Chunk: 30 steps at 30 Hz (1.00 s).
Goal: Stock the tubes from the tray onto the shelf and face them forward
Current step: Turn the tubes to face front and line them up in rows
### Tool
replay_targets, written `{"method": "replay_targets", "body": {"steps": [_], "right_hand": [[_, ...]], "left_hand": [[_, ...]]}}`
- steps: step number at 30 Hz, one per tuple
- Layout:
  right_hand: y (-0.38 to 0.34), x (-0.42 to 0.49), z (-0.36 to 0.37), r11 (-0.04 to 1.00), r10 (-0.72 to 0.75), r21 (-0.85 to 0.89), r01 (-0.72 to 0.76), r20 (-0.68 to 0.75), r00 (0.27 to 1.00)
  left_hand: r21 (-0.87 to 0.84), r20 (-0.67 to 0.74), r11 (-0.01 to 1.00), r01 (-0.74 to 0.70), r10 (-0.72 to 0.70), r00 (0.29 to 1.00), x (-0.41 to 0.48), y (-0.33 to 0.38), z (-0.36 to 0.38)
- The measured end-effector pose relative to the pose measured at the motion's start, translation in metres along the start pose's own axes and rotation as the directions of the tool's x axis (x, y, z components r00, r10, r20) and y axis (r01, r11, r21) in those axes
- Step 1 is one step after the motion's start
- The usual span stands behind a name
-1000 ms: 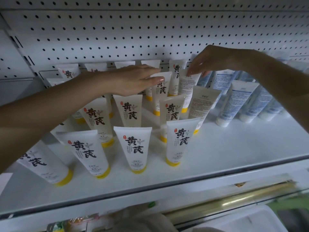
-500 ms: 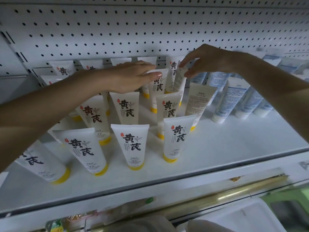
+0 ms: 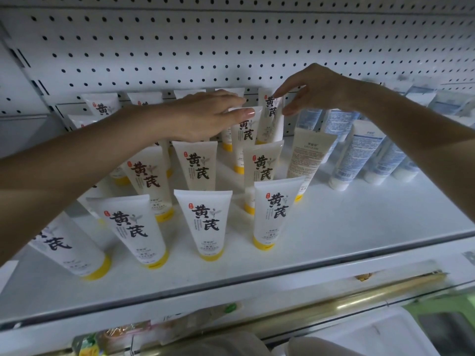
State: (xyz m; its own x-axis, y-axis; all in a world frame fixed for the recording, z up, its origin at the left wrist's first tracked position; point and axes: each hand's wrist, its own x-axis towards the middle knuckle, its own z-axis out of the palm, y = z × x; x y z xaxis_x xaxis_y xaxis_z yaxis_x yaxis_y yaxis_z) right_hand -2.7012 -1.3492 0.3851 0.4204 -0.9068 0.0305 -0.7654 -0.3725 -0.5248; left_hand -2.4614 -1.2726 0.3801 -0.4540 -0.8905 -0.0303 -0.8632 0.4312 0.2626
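Observation:
Several white tubes with yellow caps and black characters stand cap-down in rows on the white shelf [image 3: 334, 227]. My right hand [image 3: 318, 91] reaches to the back row and pinches the top of a tube [image 3: 270, 119] between index finger and thumb; its printed front faces me. My left hand [image 3: 205, 116] lies flat with straight fingers over the tube tops, its fingertips touching the tube [image 3: 244, 132] just left of that one. One tube [image 3: 308, 158] in the right column shows its small-print back.
White tubes with blue print [image 3: 354, 155] stand at the right of the shelf. A white pegboard wall [image 3: 231, 47] backs the shelf. Below the shelf's front edge, a white tray [image 3: 372, 335] shows partly at the bottom right.
The back-row tube under my right hand turned from showing its small-print back to showing its front. My left hand stayed flat on the tube tops.

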Motion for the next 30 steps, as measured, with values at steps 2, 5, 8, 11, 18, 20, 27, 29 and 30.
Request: {"method": "replay_targets", "body": {"steps": [2, 5, 8, 11, 18, 20, 27, 29, 30], "right_hand": [[0.002, 0.001, -0.002, 1.000, -0.014, -0.008, 0.014, -0.021, 1.000], [0.004, 0.003, -0.005, 0.993, -0.045, -0.111, 0.042, -0.031, 0.999], [0.008, 0.007, -0.007, 0.988, -0.070, -0.140, 0.059, -0.075, 0.995], [0.013, 0.014, -0.005, 0.986, -0.085, -0.151, 0.070, -0.095, 0.992], [0.017, 0.018, -0.003, 0.996, -0.060, -0.070, 0.056, -0.062, 0.996], [0.016, 0.017, -0.002, 0.998, -0.062, -0.031, 0.061, -0.055, 0.997], [0.014, 0.013, 0.000, 0.998, -0.057, 0.006, 0.058, -0.059, 0.997], [0.013, 0.012, -0.001, 0.998, -0.057, 0.014, 0.058, -0.049, 0.997], [0.013, 0.012, -0.001, 0.998, -0.057, 0.017, 0.058, -0.047, 0.997]], "left_hand": [[-0.007, 0.002, 1.000, -0.006, 0.006, 1.000, -0.001, 0.001, -0.001], [-0.022, 0.006, 1.000, 0.001, -0.001, 1.000, -0.002, 0.001, -0.001], [-0.033, 0.002, 0.999, -0.008, 0.008, 1.000, -0.001, 0.000, 0.001], [-0.041, 0.005, 0.999, -0.015, 0.015, 1.000, 0.000, -0.001, 0.001], [-0.022, -0.001, 0.999, -0.026, 0.026, 1.000, 0.000, -0.005, -0.001], [-0.025, 0.002, 0.999, -0.022, 0.022, 1.000, 0.001, -0.005, 0.000], [-0.040, 0.016, 0.999, -0.012, 0.012, 1.000, 0.003, -0.004, 0.002], [-0.044, 0.013, 0.999, -0.016, 0.017, 1.000, 0.003, -0.002, 0.002], [-0.042, 0.008, 0.999, -0.018, 0.018, 1.000, 0.004, -0.001, 0.002]]}}
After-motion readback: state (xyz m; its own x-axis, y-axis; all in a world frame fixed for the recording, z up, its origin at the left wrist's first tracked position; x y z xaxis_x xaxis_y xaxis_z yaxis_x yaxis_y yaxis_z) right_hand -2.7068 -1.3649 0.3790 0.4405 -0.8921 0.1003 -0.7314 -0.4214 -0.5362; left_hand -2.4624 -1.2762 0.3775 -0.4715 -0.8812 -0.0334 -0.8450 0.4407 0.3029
